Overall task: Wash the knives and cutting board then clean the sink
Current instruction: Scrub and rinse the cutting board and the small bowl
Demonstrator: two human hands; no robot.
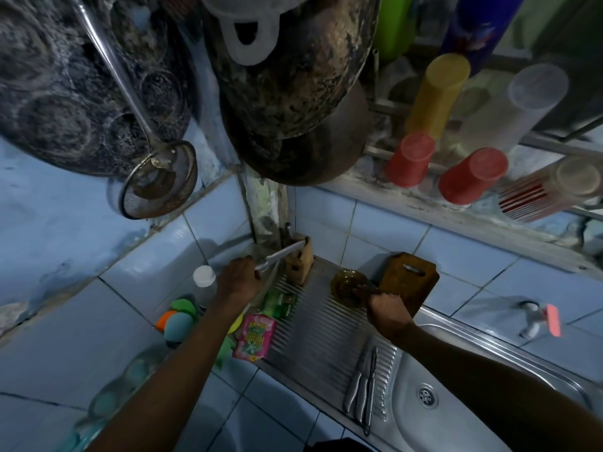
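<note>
My left hand [239,280] grips a knife [282,254] by its handle, the pale blade pointing right toward the wooden knife block [300,264] in the corner. My right hand [385,309] holds a dark utensil whose tip reaches into an amber glass bowl [342,283] on the drainboard. The brown wooden cutting board [412,282] leans against the tiled wall behind that hand. Two or three steel knives [362,389] lie side by side on the ribbed drainboard [313,324], next to the sink basin [434,406] with its drain.
A tap [538,319] with a red handle sticks out of the wall at right. Sachets [256,336], sponges [177,318] and a bottle [205,282] crowd the counter at left. Blackened pans [293,76] and a strainer [160,181] hang overhead; upturned cups [470,181] fill the rack.
</note>
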